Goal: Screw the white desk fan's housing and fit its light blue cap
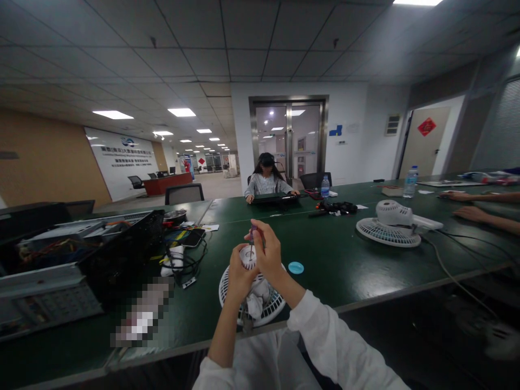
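My right hand pinches a screwdriver with a purple handle, held upright. The metal shaft points down into a round white vented housing, seemingly the back of a fan head. Fingers of my left hand are closed around that housing from the left. Beneath both hands, a white fan lies on the table with its round grille down; my hands and forearms partly hide it. Just right of the grille is a light blue disc.
An opened computer case and tangled cables occupy the left. Another white fan with a trailing cord lies to the right, near another person's hands. Across the green table sits a person; water bottles stand farther back.
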### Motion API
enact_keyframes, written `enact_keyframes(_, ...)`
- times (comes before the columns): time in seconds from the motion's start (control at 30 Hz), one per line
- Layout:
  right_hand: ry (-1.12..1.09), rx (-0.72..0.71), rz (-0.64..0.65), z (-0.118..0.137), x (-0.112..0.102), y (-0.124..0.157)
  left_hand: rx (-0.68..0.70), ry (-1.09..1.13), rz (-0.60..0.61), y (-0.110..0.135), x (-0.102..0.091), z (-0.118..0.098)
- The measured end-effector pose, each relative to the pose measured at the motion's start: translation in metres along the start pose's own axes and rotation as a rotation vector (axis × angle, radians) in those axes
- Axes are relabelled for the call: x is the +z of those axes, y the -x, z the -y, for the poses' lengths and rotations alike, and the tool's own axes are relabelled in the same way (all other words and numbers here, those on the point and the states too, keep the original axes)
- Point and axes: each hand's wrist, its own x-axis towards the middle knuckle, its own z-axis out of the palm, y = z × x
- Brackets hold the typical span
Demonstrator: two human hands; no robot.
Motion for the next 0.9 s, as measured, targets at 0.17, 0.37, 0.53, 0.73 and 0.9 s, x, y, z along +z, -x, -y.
enact_keyframes(0.17, -0.007, 0.013, 0.002, -0.0025, 0.0000, 0.0002, -0.005, 0.011, 0.005, -0.0005, -0.0002, 0.0013)
enact_keyframes(0.37, -0.058, 0.074, 0.008, 0.0003, 0.0011, -0.0018, 0.006, 0.029, 0.006, 0.0001, -0.0006, 0.0010)
enact_keyframes(0.53, -0.197, 0.108, 0.048, 0.0057, 0.0052, -0.0036, 0.016, 0.032, 0.012, -0.0005, -0.0003, 0.0008)
enact_keyframes(0.73, -0.066, 0.028, 0.058, 0.0037, 0.0048, -0.0020, 0.017, 0.035, 0.014, -0.0012, 0.0007, 0.0016)
enact_keyframes(0.9, -0.103, -0.032, 0.063, 0.0061, 0.0006, -0.0022, 0.011, 0.034, 0.013, -0.0010, -0.0001, -0.0015)
